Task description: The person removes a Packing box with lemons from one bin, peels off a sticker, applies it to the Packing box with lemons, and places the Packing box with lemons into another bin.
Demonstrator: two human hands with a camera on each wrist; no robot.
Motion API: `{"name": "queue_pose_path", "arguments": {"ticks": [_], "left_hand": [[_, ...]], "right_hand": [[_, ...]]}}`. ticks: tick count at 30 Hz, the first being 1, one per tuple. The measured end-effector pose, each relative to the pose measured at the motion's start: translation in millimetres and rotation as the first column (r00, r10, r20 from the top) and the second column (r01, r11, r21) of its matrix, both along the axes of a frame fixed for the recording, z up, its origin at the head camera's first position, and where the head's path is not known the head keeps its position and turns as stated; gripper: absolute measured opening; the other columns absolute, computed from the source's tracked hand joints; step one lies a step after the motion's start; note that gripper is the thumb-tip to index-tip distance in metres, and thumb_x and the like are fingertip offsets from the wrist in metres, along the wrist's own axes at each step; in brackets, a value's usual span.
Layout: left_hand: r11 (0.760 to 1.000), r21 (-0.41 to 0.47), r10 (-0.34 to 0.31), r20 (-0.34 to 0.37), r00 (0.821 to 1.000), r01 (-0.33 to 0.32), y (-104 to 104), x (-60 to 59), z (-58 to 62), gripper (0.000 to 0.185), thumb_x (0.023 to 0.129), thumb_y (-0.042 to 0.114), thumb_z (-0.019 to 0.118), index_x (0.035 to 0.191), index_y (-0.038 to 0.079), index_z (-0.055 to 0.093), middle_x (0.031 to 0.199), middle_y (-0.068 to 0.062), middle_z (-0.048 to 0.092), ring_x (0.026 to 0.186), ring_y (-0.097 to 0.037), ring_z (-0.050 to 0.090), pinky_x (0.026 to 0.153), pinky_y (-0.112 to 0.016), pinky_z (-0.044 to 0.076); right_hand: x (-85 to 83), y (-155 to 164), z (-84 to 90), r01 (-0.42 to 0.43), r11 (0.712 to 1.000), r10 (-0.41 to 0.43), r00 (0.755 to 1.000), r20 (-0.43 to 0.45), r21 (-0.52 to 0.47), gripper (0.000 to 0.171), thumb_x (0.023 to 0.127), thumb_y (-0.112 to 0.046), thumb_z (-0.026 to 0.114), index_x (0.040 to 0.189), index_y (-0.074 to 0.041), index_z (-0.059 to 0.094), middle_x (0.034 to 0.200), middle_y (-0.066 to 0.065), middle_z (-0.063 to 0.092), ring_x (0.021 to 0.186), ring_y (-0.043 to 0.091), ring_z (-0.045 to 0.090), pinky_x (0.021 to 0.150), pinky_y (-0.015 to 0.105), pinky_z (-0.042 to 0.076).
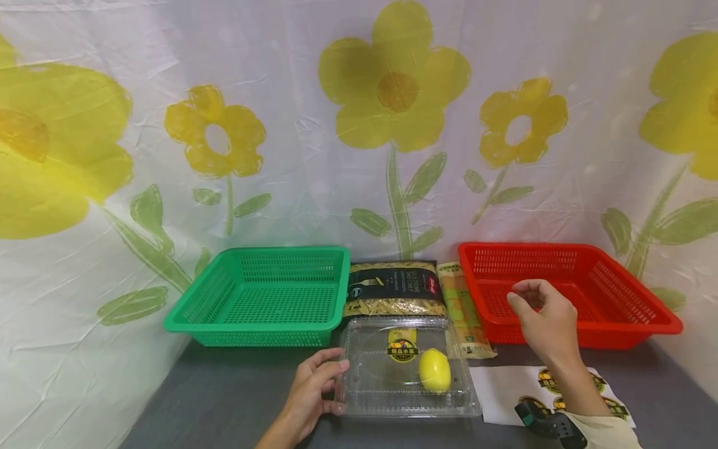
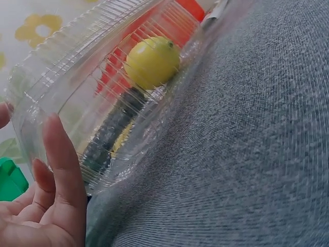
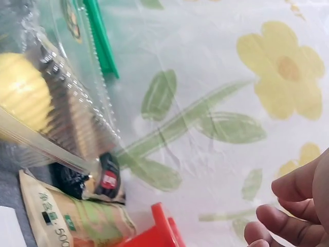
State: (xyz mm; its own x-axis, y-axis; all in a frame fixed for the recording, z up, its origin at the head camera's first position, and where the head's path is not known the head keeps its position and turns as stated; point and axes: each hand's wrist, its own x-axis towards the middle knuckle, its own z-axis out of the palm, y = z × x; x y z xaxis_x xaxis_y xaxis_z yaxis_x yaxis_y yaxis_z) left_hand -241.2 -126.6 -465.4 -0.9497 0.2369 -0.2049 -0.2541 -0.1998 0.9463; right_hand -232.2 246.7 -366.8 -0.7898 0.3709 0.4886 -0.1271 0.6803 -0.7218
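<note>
A clear plastic fruit box (image 1: 364, 374) sits on the table, and a yellow lemon (image 1: 434, 370) is inside at its right. A black-and-yellow sticker (image 1: 402, 349) with Chinese characters shows on the box. At the box's left edge, the fingers of my left hand (image 1: 305, 390) touch its side; the left wrist view shows fingers (image 2: 64, 159) against the clear wall. My right hand (image 1: 550, 324) hangs in the air in front of the red basket (image 1: 628, 333), fingers loosely bent. Nothing shows between its fingertips in the right wrist view.
A green basket (image 1: 252, 330) stands at the back left. Behind the box lie a pasta bag (image 1: 392, 290) and a green-and-yellow food bag (image 1: 465, 318). A white sticker sheet (image 1: 499, 393) lies partly under my right forearm. A flowered curtain (image 1: 303, 206) hangs behind everything.
</note>
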Motion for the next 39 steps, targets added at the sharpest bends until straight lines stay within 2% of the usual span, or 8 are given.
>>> {"name": "queue_pose_path", "arguments": {"ticks": [6,17,24,26,28,32,33,39], "left_hand": [[1.0,0.018,-0.001,0.01,1.0,0.001,0,-1.0,0.1,0.062,0.085,0.026,0.068,0.135,0.0,0.041,0.077,-0.001,0.059,0.055,-0.014,0.052,0.044,-0.031,0.05],[1.0,0.007,-0.003,-0.014,1.0,0.003,-5,-2.0,-1.3,0.06,0.086,0.027,0.069,0.134,0.003,0.045,0.072,0.001,0.055,0.055,-0.015,0.054,0.045,-0.032,0.051],[0.999,-0.022,0.026,-0.004,1.0,-0.026,-1,1.4,-4.3,0.06,0.086,0.032,0.068,0.134,0.003,0.047,0.073,-0.001,0.056,0.056,-0.014,0.055,0.046,-0.033,0.053],[0.999,-0.031,0.035,-0.012,0.999,-0.035,0,2.0,-5.0,0.06,0.087,0.033,0.068,0.134,0.003,0.047,0.074,-0.001,0.056,0.056,-0.014,0.056,0.046,-0.033,0.053],[0.998,-0.036,0.041,-0.015,0.999,-0.041,0,2.6,-5.8,0.06,0.087,0.034,0.067,0.134,0.003,0.048,0.077,-0.002,0.057,0.057,-0.014,0.056,0.047,-0.034,0.054],[0.998,-0.041,0.046,-0.024,0.999,-0.047,-1,3.5,-6.8,0.059,0.087,0.034,0.067,0.134,0.003,0.048,0.081,-0.003,0.057,0.058,-0.013,0.056,0.047,-0.034,0.054],[0.998,-0.04,0.045,-0.028,0.999,-0.046,-1,3.7,-6.7,0.059,0.087,0.033,0.067,0.134,0.003,0.048,0.082,-0.004,0.058,0.058,-0.013,0.055,0.046,-0.033,0.053],[0.999,-0.025,0.033,-0.05,0.998,-0.034,-2,4.6,-5.0,0.057,0.087,0.031,0.067,0.133,0.002,0.048,0.082,-0.003,0.058,0.055,-0.013,0.054,0.045,-0.031,0.052]], "right_hand": [[-2.7,11,-1.6,0.06,0.996,-0.06,0.998,-0.011,-0.066,0.021,0.089,-0.028,0.064,0.101,-0.011,0.064,0.09,0.005,0.064,0.078,0.012,0.053,0.063,0.026,0.042],[-6.8,31,-4.5,0.166,0.968,-0.177,0.983,-0.045,-0.19,0.022,0.087,-0.025,0.066,0.104,-0.012,0.065,0.088,-0.002,0.062,0.077,0.006,0.052,0.062,0.023,0.04],[-8.1,59,-5.9,0.282,0.914,-0.315,0.947,-0.071,-0.293,0.026,0.087,-0.026,0.066,0.11,-0.017,0.064,0.091,-0.009,0.058,0.074,0.005,0.049,0.058,0.018,0.039],[-8.8,67,-6.0,0.269,0.87,-0.334,0.938,-0.094,-0.414,0.024,0.086,-0.021,0.067,0.109,-0.016,0.065,0.089,-0.009,0.058,0.073,0.004,0.049,0.056,0.016,0.039],[-8.9,76,-5.3,0.201,0.783,-0.327,0.938,-0.114,-0.589,0.023,0.084,-0.015,0.069,0.107,-0.016,0.066,0.087,-0.007,0.056,0.065,0.006,0.047,0.05,0.015,0.039],[-7.3,92,-6.2,0.056,0.511,-0.341,0.929,-0.142,-0.858,0.025,0.082,-0.003,0.069,0.103,-0.014,0.063,0.086,-0.002,0.052,0.054,0.01,0.042,0.034,0.018,0.036],[-6.6,95,-7.2,0.046,0.466,-0.356,0.924,-0.139,-0.884,0.026,0.082,-0.002,0.068,0.103,-0.015,0.062,0.087,-0.002,0.05,0.053,0.011,0.04,0.032,0.019,0.035],[-5.6,108,-17.6,0.048,0.352,-0.511,0.847,-0.149,-0.935,0.035,0.079,0.009,0.062,0.102,-0.017,0.054,0.087,-0.002,0.043,0.061,0.009,0.039,0.029,0.019,0.028]]}}
